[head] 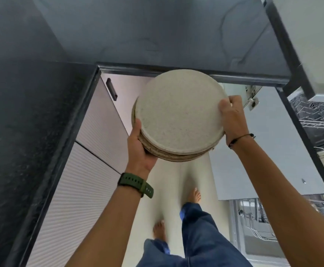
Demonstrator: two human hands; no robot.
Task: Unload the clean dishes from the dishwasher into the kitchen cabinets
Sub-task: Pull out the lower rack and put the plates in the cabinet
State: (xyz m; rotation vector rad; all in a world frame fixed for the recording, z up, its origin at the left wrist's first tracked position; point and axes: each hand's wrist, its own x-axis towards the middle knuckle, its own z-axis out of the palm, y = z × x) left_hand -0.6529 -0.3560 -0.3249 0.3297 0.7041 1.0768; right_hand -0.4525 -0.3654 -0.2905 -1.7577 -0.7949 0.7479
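Note:
A stack of round speckled beige plates [178, 116] is held in the air in front of me, over the floor and just before the dark countertop edge. My left hand [139, 149] grips the stack's lower left rim from beneath, with a green watch on that wrist. At the stack's right rim my right hand [231, 116] clasps it, thumb on top. The open dishwasher [315, 116] with its wire rack sits at the right edge.
A dark stone countertop [157, 35] runs along the top and down the left side. Ribbed white cabinet fronts [91, 170] with a dark handle stand at left. An open cabinet door [263, 151] hangs at right. My bare feet stand on the pale floor [169, 193].

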